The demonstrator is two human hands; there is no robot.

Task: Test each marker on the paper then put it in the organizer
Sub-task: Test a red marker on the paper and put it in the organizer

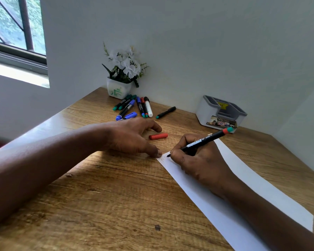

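Observation:
My right hand [201, 163] grips a black marker [205, 140] with a red and teal end, its tip touching the top left corner of a white sheet of paper [252, 185]. My left hand [132, 136] lies flat on the wooden table [107, 196], fingers spread, one fingertip pressing the paper's corner. A red cap [158, 136] lies on the table between the hands. Several capped markers [132, 107] lie in a loose pile at the back, and a single black one [166, 112] lies apart to their right. The grey organizer [220, 113] stands at the back right.
A white pot of artificial white flowers [122, 77] stands in the back corner behind the markers. White walls close the table at the back and right. A window [16, 29] is at the upper left.

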